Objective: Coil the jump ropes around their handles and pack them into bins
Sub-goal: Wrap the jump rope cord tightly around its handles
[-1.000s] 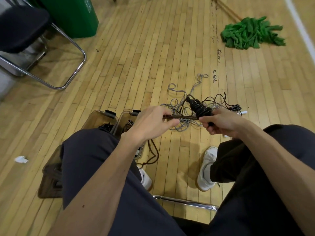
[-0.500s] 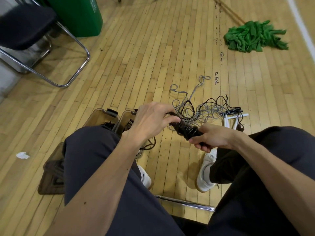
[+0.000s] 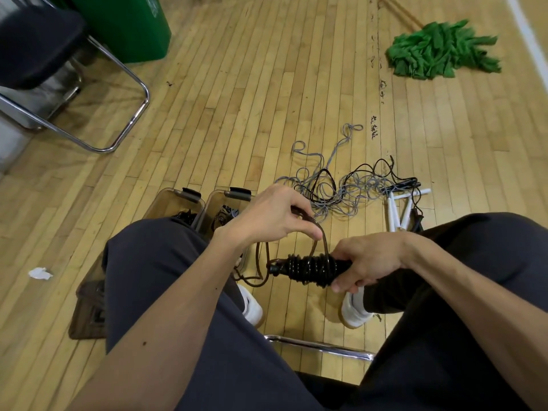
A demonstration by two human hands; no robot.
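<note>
My right hand [image 3: 367,261] grips the black jump rope handles [image 3: 311,267], held level, with black rope coiled thickly around them. My left hand [image 3: 272,216] pinches the loose end of that black rope [image 3: 323,235] above the coil, and a slack loop hangs down between my knees. Two clear brown bins [image 3: 175,200] stand on the floor by my left knee with dark coiled ropes inside, partly hidden by my leg. A tangle of grey and black ropes [image 3: 341,188] lies on the floor ahead, with white handles [image 3: 398,210] at its right.
A brown bin lid [image 3: 87,310] lies flat at my left. A black chair with a chrome frame [image 3: 118,120] and a green bin [image 3: 127,25] stand at the far left. A green mop head [image 3: 439,50] lies far right. A paper scrap [image 3: 40,273] is on the floor.
The coiled handles dropped lower and turned level in my right hand. My left hand rose above them, drawing the rope end up and over the coil.
</note>
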